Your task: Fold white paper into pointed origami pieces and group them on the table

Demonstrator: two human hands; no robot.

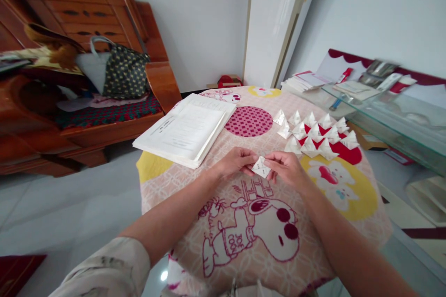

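Between my two hands is a small folded piece of printed paper [261, 167], squarish and turned on its corner. My left hand [238, 161] pinches its left corner with thumb and fingers. On the other side, my right hand [284, 166] grips the right corner, thumb on top. Both hands are just above the patterned tablecloth [223, 185]. Right of them stand several folded paper pieces [313, 132] with pointed tips, grouped in rows. A thick stack of printed sheets [184, 127] lies to the left of my hands.
A glass-topped table [393, 125] with papers and a metal container [379, 72] adjoins on the right. At the left stands a carved wooden bench [156, 83] with a dark patterned bag [127, 72]. A white cabinet-like appliance [270, 32] is behind the table.
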